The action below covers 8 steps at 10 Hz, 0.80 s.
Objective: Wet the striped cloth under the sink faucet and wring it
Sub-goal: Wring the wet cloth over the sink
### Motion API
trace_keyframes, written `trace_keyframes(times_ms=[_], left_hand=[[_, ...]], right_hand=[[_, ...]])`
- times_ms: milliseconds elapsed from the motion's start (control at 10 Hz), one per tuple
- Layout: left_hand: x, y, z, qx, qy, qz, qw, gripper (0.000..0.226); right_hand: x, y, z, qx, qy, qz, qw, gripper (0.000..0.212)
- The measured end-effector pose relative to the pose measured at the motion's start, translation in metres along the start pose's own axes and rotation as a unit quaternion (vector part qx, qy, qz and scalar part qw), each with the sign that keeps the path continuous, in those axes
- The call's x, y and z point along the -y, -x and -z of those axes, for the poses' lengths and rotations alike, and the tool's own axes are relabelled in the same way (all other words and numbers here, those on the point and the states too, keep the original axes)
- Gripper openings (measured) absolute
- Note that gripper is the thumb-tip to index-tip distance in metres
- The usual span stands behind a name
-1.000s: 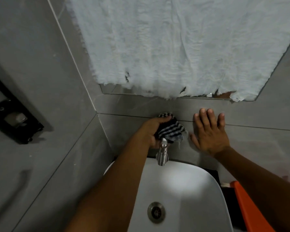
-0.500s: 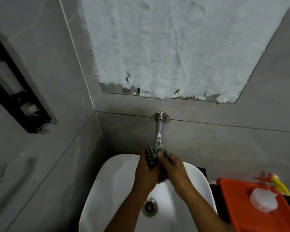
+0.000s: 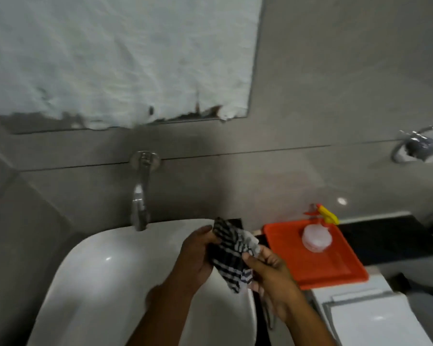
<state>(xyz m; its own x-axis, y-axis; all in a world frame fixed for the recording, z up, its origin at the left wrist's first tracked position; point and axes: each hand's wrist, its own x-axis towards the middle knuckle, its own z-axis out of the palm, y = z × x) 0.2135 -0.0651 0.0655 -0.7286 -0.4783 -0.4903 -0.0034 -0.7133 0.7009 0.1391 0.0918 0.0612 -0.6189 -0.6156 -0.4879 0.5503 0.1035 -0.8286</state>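
The black-and-white striped cloth [image 3: 229, 253] is bunched between both hands above the right rim of the white sink [image 3: 105, 275]. My left hand [image 3: 194, 259] grips its left side, thumb near the top. My right hand [image 3: 270, 273] holds its lower right part. The chrome faucet [image 3: 139, 198] comes out of the grey wall to the upper left of the cloth, apart from it. No water stream is visible. The drain is hidden by my left arm.
An orange tray [image 3: 335, 268] with a round white container [image 3: 316, 238] and a yellow-and-red spray nozzle [image 3: 325, 216] lies right of the sink on a dark counter. A mirror covered in white paper [image 3: 115, 58] hangs above. A chrome ring holder [image 3: 418, 146] is on the right wall.
The cloth went from the wall at the faucet base down under the spout, then right to the sink's right rim. My right hand left the wall and joined it. The view swung right.
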Motion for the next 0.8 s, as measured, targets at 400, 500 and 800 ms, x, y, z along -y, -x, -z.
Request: trace_keyframes(times_ms=[400, 500, 800], left_hand=[[0.151, -0.217, -0.145, 0.107, -0.716, -0.074, 0.686, 0.044], [0.187, -0.248, -0.141, 0.123, -0.756, -0.090, 0.636, 0.049], [0.204, -0.255, -0.125, 0.161, -0.842, -0.086, 0.508, 0.050]], right_hand=[[-0.042, -0.120, 0.187, -0.244, -0.029, -0.132, 0.960, 0.019], [-0.055, -0.156, 0.207, -0.241, 0.022, -0.153, 0.958, 0.030], [-0.071, -0.169, 0.210, -0.182, 0.309, -0.125, 0.925, 0.034]])
